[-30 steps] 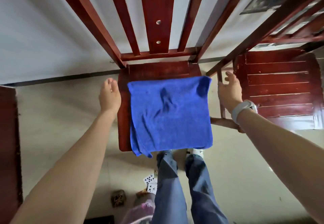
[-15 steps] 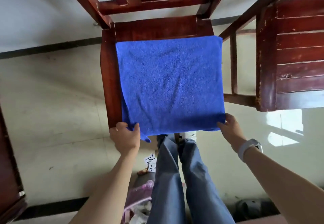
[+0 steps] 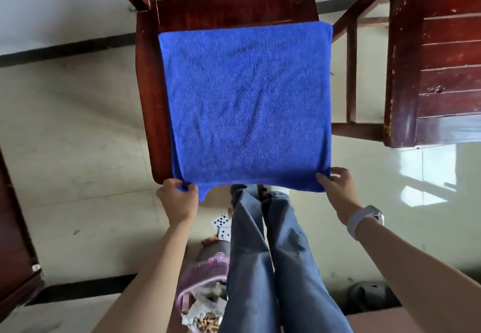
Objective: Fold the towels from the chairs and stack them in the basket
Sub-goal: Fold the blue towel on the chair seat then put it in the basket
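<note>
A square, nubby blue terry towel (image 3: 247, 106) lies flat on the glossy red-brown wooden chair (image 3: 151, 93) at frame centre, its near corners pinched by the left hand (image 3: 179, 199) and right hand (image 3: 338, 189).

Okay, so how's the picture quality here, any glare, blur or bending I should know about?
Head view: strong window glare on the glossy floor at right; the blue towel is evenly lit and sharp; wide-angle bending splays the chair rails outward; both forearms smear slightly near the bottom edge; left hand and right hand stay clear.
</note>
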Demonstrator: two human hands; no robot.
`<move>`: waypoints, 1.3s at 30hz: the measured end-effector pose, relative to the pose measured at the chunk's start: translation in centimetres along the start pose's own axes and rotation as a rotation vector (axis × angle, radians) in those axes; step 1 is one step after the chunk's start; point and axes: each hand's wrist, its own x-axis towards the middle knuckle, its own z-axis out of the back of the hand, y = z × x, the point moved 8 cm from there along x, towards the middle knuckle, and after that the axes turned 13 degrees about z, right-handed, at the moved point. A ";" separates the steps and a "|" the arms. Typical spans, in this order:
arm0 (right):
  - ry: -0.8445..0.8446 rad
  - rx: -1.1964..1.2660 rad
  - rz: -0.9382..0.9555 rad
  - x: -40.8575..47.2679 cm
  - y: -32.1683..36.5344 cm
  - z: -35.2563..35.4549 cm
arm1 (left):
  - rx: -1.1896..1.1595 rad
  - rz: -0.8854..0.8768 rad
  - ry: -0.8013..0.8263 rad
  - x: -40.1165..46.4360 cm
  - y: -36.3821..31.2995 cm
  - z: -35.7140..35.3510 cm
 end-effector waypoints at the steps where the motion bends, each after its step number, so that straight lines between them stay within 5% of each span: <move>1: 0.011 0.020 -0.004 -0.3 -0.3 -0.1 | -0.031 0.038 0.000 -0.1 0.3 0.0; 8: -0.080 0.217 0.037 -1.3 -0.1 0.7 | -0.237 0.118 0.004 -0.1 1.6 0.7; 13: 0.042 0.261 0.032 -1.9 0.5 0.6 | -0.248 0.043 0.061 -0.9 1.6 1.6; 19: 0.255 0.067 0.077 -1.5 1.4 -0.9 | -0.306 0.046 0.180 -1.3 0.8 1.9; 27: 0.190 -0.399 0.177 -0.2 2.6 -1.6 | -0.435 0.102 0.449 -3.0 1.1 1.5; 39: -0.023 -0.200 0.198 -1.7 4.2 4.1 | -0.440 -0.006 0.081 -3.1 -1.4 7.6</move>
